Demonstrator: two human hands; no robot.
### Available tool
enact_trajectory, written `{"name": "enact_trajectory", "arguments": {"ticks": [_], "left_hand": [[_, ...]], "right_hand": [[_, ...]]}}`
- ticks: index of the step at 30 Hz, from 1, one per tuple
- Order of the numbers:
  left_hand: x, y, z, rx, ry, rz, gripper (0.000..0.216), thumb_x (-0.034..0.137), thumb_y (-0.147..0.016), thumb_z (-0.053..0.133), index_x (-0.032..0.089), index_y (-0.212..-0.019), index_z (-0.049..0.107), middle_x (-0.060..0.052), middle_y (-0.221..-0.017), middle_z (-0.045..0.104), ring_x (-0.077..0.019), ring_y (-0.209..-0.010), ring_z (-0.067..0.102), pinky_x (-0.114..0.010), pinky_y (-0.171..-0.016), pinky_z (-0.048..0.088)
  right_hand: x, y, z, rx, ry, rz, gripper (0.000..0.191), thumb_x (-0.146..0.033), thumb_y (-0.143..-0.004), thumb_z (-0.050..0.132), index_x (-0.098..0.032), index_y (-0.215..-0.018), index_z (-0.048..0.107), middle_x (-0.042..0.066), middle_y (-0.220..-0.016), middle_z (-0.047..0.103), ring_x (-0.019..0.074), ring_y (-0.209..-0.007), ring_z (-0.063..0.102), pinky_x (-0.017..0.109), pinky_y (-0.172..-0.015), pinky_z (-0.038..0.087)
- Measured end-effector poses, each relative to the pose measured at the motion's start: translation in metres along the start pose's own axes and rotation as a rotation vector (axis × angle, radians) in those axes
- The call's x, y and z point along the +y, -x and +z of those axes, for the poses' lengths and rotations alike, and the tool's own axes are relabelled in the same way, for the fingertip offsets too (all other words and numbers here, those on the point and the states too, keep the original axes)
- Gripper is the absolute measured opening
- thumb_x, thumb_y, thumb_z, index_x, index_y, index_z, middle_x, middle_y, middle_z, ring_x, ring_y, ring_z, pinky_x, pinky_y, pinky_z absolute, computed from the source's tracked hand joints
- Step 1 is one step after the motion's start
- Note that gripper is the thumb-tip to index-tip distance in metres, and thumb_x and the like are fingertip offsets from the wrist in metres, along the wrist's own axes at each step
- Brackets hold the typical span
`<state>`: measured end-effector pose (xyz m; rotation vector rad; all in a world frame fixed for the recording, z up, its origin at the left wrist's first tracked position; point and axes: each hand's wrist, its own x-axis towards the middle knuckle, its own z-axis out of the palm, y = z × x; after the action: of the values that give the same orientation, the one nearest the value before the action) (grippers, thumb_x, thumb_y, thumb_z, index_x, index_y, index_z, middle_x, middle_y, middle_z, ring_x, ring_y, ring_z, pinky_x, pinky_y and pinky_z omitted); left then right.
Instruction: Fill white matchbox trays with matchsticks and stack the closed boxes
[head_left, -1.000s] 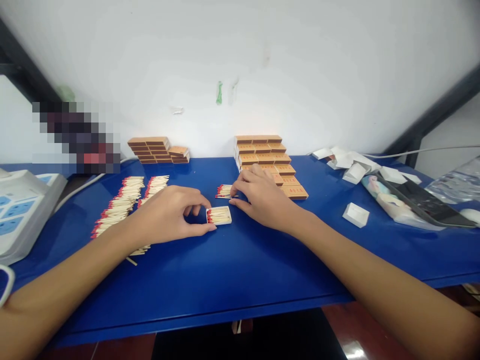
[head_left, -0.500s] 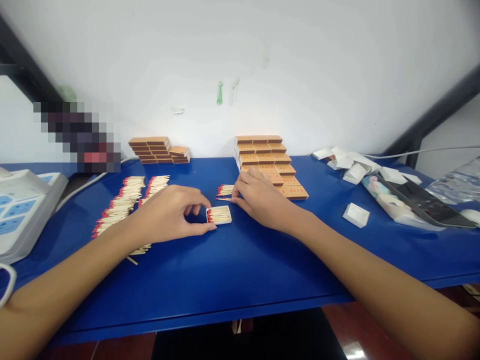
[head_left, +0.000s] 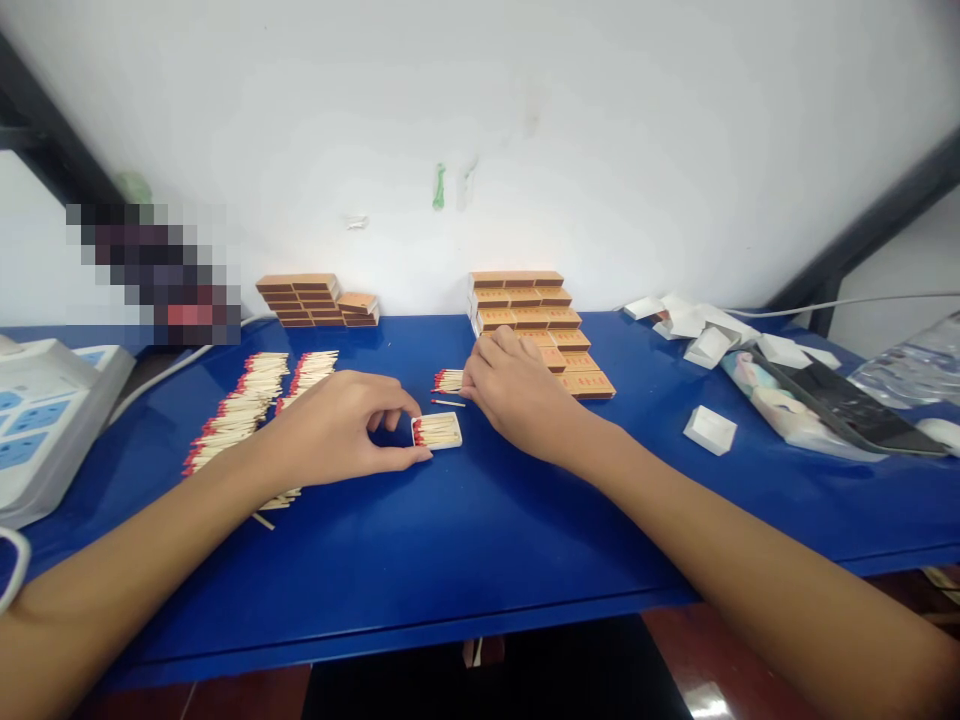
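My left hand (head_left: 349, 425) holds the left end of a small white matchbox tray (head_left: 457, 430) between thumb and fingers. Red-tipped matches (head_left: 436, 432) lie side by side in the tray, heads to the left. Just beyond it, my right hand (head_left: 517, 385) is closed, with thumb and fingertips at the tail ends of a small bunch of matches (head_left: 448, 380); the fingers hide those ends. A single match (head_left: 448, 403) lies on the table between the bunch and the tray. Two long rows of matches (head_left: 232, 420) lie left of my left hand, partly behind it.
Closed matchboxes are stacked stepwise (head_left: 525, 297) at the wall, with a smaller stack (head_left: 300, 300) further left. White empty trays (head_left: 710, 430) and a phone (head_left: 840, 395) lie on the right of the blue table (head_left: 405, 570). A power strip (head_left: 60, 430) stands at left.
My right fingertips have shifted slightly away from me, off the nearest match, which now shows its whole length. My left hand and the tray have stayed in place.
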<state>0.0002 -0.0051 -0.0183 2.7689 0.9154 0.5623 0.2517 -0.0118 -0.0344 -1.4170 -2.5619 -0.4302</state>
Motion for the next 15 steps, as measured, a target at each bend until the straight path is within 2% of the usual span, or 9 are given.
{"name": "enact_trajectory", "arguments": {"ticks": [3,10,15], "left_hand": [[-0.0006,0.0005,0.0006,-0.006,-0.003,-0.002,0.031,0.051,-0.088,0.078,0.021,-0.096,0.080,0.000,-0.075,0.068,-0.0136,-0.065,0.062,-0.027,-0.062,0.045],[-0.0006,0.0006,0.0001,-0.016,0.001,-0.009,0.031,0.050,-0.088,0.078,0.020,-0.096,0.079,0.000,-0.076,0.068,-0.0139,-0.066,0.062,-0.028,-0.063,0.045],[-0.0005,0.0002,-0.0005,-0.019,-0.005,-0.012,0.031,0.050,-0.089,0.078,0.020,-0.097,0.079,0.000,-0.076,0.068,-0.0140,-0.066,0.062,-0.028,-0.063,0.044]], "right_hand": [[-0.0025,-0.0038,0.0030,0.029,-0.012,-0.018,0.026,-0.012,-0.106,0.044,-0.012,-0.100,0.069,0.018,-0.110,0.064,0.0318,-0.105,0.047,0.040,-0.084,0.031],[-0.0007,-0.0052,0.0044,-0.008,-0.041,-0.023,0.030,-0.011,-0.107,0.040,-0.012,-0.110,0.071,0.018,-0.114,0.064,0.0314,-0.108,0.047,0.041,-0.088,0.032],[0.0004,-0.0047,0.0031,-0.003,-0.074,-0.035,0.032,-0.009,-0.106,0.040,-0.013,-0.107,0.071,0.016,-0.112,0.065,0.0303,-0.105,0.046,0.040,-0.086,0.031]]}}
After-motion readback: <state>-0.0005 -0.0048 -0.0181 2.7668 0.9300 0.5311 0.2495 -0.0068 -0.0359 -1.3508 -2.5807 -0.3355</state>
